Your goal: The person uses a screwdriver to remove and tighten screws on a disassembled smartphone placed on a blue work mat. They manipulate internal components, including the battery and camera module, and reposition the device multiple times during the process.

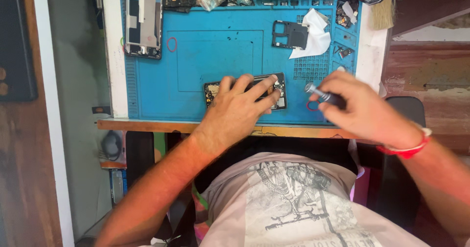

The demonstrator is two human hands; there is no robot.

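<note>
On the near edge of the blue work mat (220, 56), the left hand (240, 107) lies flat over an opened phone (279, 92), fingers spread across its bared insides and pressing it to the mat; the phone sits near the mat's near border, slightly right of centre. Just right of it, the right hand (364, 110) has its grip clamped round a small screwdriver (323, 96), dark-handled with a silver end pointing left toward the phone; the tool is close to the phone's right edge, though I cannot tell whether it touches. A red band (409, 149) circles the right wrist. Far left on the mat lies a second phone frame (143, 19), stripped and lengthwise; far right of centre rests a dark inner cover plate (291, 35) beside a white cloth (316, 36); a small red ring (172, 44) lies near the frame. Along the far trays sit loose parts, too small to tell apart; a brush (383, 12) lies on the desk (369, 56) at far right.
</note>
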